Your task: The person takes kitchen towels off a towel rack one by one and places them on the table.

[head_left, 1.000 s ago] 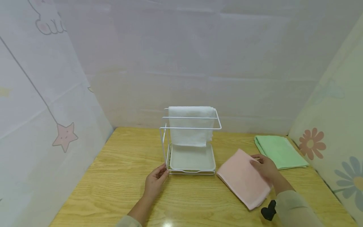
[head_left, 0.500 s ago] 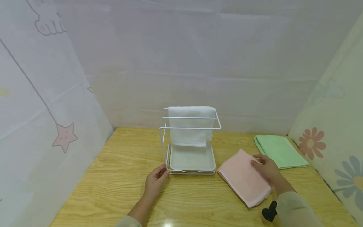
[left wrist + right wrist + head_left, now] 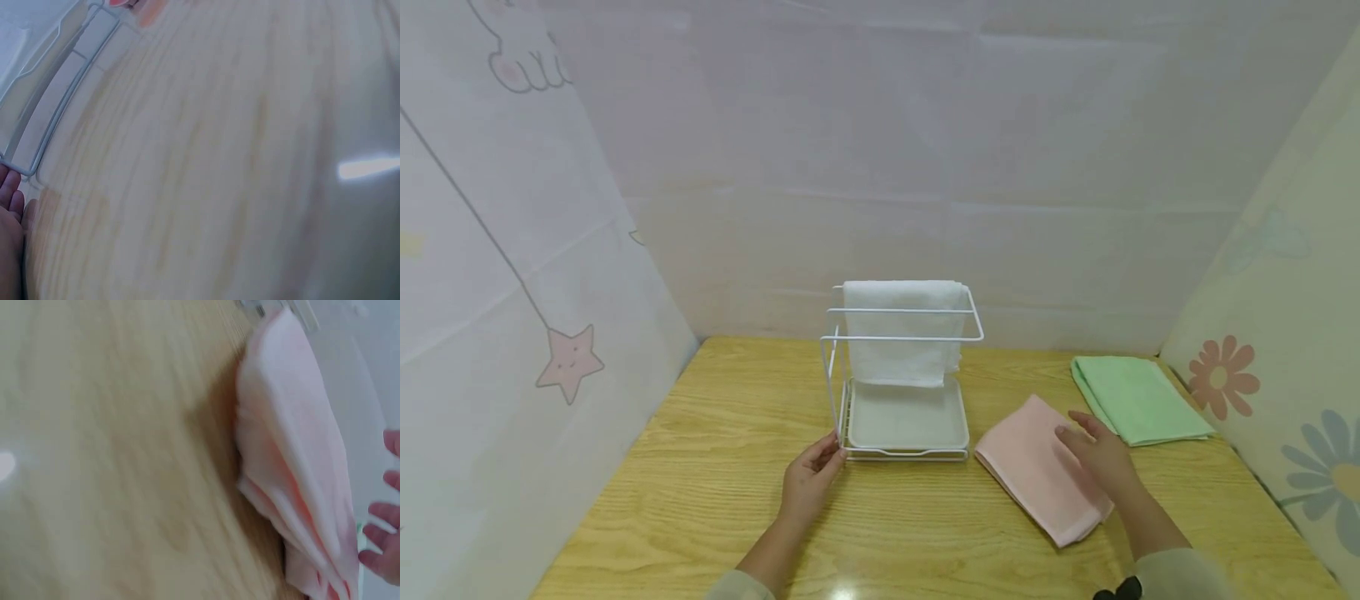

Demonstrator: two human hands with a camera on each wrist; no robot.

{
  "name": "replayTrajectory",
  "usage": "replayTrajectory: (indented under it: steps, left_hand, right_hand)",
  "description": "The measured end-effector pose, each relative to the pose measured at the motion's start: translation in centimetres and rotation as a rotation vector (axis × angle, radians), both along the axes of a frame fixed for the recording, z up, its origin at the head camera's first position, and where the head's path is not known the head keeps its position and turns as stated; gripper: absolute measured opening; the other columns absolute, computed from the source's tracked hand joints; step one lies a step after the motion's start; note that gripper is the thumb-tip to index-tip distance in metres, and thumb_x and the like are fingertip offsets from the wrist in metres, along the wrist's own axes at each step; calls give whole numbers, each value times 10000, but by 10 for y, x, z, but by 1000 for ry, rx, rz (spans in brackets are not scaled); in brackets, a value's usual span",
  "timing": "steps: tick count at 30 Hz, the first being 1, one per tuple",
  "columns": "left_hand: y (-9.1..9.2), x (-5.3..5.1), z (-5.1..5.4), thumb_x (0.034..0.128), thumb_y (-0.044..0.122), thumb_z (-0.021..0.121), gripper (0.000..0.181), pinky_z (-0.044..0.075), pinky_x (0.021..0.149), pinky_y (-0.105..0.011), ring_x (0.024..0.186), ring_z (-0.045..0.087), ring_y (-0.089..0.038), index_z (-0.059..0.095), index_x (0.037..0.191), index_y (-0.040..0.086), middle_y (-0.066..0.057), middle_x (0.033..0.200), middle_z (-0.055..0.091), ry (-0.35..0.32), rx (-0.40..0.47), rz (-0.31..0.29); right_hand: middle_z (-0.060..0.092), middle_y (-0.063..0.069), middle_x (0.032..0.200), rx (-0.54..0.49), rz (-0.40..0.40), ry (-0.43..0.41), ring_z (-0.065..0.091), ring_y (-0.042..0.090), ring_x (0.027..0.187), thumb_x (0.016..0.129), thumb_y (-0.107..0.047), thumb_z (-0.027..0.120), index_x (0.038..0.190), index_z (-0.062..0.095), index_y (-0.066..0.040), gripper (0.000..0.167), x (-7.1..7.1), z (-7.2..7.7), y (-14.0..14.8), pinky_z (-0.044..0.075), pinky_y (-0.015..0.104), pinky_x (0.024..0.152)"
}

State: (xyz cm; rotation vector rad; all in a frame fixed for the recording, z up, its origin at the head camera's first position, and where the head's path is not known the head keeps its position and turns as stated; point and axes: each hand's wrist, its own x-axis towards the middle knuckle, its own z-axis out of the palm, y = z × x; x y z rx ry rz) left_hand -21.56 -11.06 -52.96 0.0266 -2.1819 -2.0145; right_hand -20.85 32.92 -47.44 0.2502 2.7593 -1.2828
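Note:
A white wire rack (image 3: pixel 902 338) stands on the table, a folded white cloth (image 3: pixel 902 358) draped over its rear bar above a pale tray (image 3: pixel 910 417). My left hand (image 3: pixel 808 479) holds the rack's front left corner at the base between thumb and fingers; the left wrist view shows that hand (image 3: pixel 11 219) by the rack's corner (image 3: pixel 31 169). To the right lies a folded pink cloth (image 3: pixel 1037 471). Over its right edge is my right hand (image 3: pixel 1105 458), fingers spread. In the right wrist view those fingers (image 3: pixel 382 534) grip nothing, beside the layered pink cloth (image 3: pixel 300 444).
A folded green cloth (image 3: pixel 1138 400) lies at the table's back right, beyond my right hand. Patterned sheets hang behind the table (image 3: pixel 715 467) and along both sides. Part of a black object (image 3: pixel 1120 590) shows at my right sleeve.
My right hand has loosened from the pink cloth, its thumb and fingers now spread wider. The pink cloth's near right corner has drawn in slightly. My left hand stays on the rack.

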Motion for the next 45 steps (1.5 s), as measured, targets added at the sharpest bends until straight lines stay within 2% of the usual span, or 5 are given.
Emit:
replayTrajectory:
  steps: [7,14,17,28,45]
  left_hand:
    - [-1,-2,-7,900,74,701,389,532,749,-102,852,609,38,619,1261,-42,-238,1140,671,12,-4,-4]
    - [-1,-3,-9,898,66,702,377,535,742,-103,837,610,48,623,1244,-60,-252,1118,676,34,-4,5]
    - [0,-3,-10,894,52,701,368,533,737,-103,826,609,56,627,1234,-69,-257,1106,680,42,-5,11]
    - [-1,-3,-7,885,70,717,372,529,751,-97,836,618,53,641,1232,-37,-251,1119,683,24,1,21]
    - [-1,-3,-9,887,65,714,381,532,739,-100,836,615,56,633,1241,-48,-260,1129,677,38,16,9]
  right_hand:
    - [377,285,1502,285,-79,-82,379,558,1301,953,-726,213,1495,319,-13,902,15,-7,-38,383,684,976]
    - [44,358,1571,362,-36,-124,-3,598,1409,898,-806,218,1552,181,-44,1005,18,-26,-61,-6,791,1071]
    - [-25,383,1560,398,-22,-106,-73,604,1405,894,-805,267,1558,156,-50,1012,20,-33,-66,-70,789,1066]
    - [92,351,1576,508,104,37,47,586,1421,914,-761,337,1537,259,-57,943,7,-45,-49,19,783,1087]
    - [243,291,1572,587,357,169,186,548,1423,966,-622,441,1497,408,-171,698,-12,-34,-14,130,735,1115]
